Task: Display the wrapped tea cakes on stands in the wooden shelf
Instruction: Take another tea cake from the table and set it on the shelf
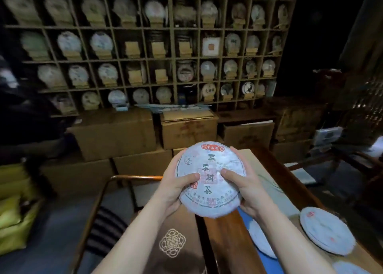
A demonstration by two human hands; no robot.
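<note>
Both hands hold one wrapped tea cake up in front of the chest, its printed face turned toward the camera. The left hand grips its left edge, thumb curled across the paper front and the other fingers wrapped round the rim behind. The right hand mirrors it on the right edge, thumb pressed on the front and fingers curled round the back.

The cake hangs in the air above the near end of a wooden counter, well apart from the wooden shelf on the far wall. Most compartments of the shelf carry a round cake propped on a small stand; a few in the middle rows show a bare stand with no cake on it.

Between the person and the shelf stands a stacked row of cardboard boxes, which blocks the floor right under the shelf. Nearer, a wooden chair with a curved rail and a patterned brown cushion sits just below the arms, beside the counter's left edge.

On the counter to the right lies a stack of wrapped cakes, flat, and another cake shows partly under the right forearm, on something blue. Yellow bags sit on the floor at the far left.
</note>
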